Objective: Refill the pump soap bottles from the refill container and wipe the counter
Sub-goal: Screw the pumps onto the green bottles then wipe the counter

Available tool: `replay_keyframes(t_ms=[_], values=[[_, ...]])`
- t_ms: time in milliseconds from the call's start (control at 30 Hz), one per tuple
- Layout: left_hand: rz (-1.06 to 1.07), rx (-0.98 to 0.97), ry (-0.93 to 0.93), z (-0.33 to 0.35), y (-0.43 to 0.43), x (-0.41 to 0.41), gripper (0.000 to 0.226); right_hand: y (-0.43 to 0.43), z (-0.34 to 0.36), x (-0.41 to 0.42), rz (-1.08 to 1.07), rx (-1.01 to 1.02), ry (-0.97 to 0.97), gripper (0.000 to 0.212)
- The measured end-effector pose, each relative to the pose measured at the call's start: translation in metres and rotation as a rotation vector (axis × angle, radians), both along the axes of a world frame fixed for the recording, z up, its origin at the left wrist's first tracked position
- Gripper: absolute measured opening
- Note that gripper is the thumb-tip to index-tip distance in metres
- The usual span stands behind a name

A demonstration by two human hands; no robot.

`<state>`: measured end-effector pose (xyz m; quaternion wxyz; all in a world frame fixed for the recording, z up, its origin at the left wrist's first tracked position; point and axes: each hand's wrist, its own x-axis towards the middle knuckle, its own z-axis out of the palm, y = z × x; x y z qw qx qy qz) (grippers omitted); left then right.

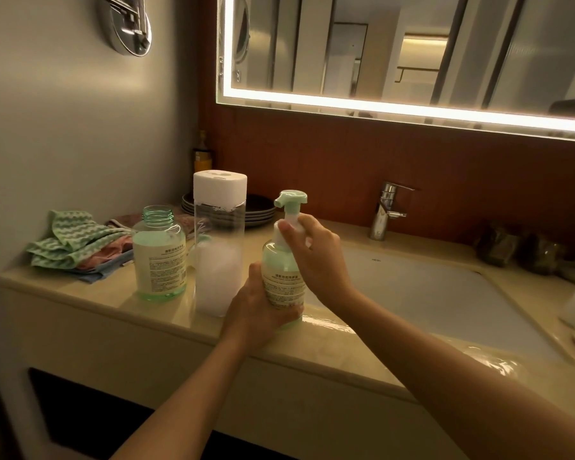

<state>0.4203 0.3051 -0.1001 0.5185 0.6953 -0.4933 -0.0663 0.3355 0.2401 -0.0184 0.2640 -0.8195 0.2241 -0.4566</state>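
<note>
A green pump soap bottle [282, 277] stands on the beige counter [312, 346] at the sink's left edge. My left hand [259, 310] grips its lower body. My right hand [312, 254] is curled round the white collar under the green pump head [291, 198]. Left of it stands a tall clear refill container [219, 247] with a white cap, partly filled with whitish liquid. Further left is a second green bottle [159, 257] with its neck uncapped and no pump on it. Folded cloths [77, 245] lie at the counter's far left.
A white sink basin [429, 293] with a chrome faucet [386, 210] lies to the right. Stacked dark plates [259, 210] sit behind the container. Dark objects [525, 250] stand at the back right. Wet patches shine on the counter's front edge. A lit mirror hangs above.
</note>
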Motion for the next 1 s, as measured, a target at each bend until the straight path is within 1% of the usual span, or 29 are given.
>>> replay_keyframes(t_ms=[67,133,233,333,367,467,567,667,800,900,1000], values=[[0.003,0.007,0.007,0.0,0.0,0.0,0.072,-0.001,0.0,-0.001,-0.057,-0.011,-0.028,0.042],[0.006,0.007,0.006,0.0,0.0,0.0,0.072,-0.002,0.002,-0.002,-0.097,-0.002,-0.035,0.042],[0.008,0.016,0.002,0.0,0.0,0.0,0.071,-0.005,0.004,0.001,-0.115,0.024,0.022,0.046],[0.01,0.01,0.002,0.0,0.0,0.0,0.071,-0.002,0.0,0.006,0.017,0.092,0.067,0.062],[0.009,0.008,0.004,0.0,0.0,0.0,0.071,0.0,-0.003,0.007,0.061,0.099,0.058,0.063],[0.009,0.01,0.002,0.0,-0.001,0.0,0.071,0.003,-0.008,0.0,0.068,0.049,-0.019,0.044],[0.012,0.009,0.0,-0.001,-0.002,0.0,0.07,0.0,-0.011,-0.004,-0.023,-0.017,-0.046,0.038],[0.009,0.01,-0.003,-0.001,-0.001,0.0,0.071,-0.004,-0.006,-0.002,-0.066,0.012,-0.044,0.038],[0.018,0.009,-0.003,0.0,0.0,0.0,0.069,-0.003,0.0,0.001,0.069,0.097,0.038,0.052],[0.02,0.01,-0.001,0.0,0.0,-0.001,0.068,-0.001,-0.001,-0.003,0.138,0.093,0.058,0.044],[0.018,0.009,-0.01,0.0,0.0,-0.001,0.07,-0.001,-0.003,-0.007,0.047,-0.021,0.017,0.038]])
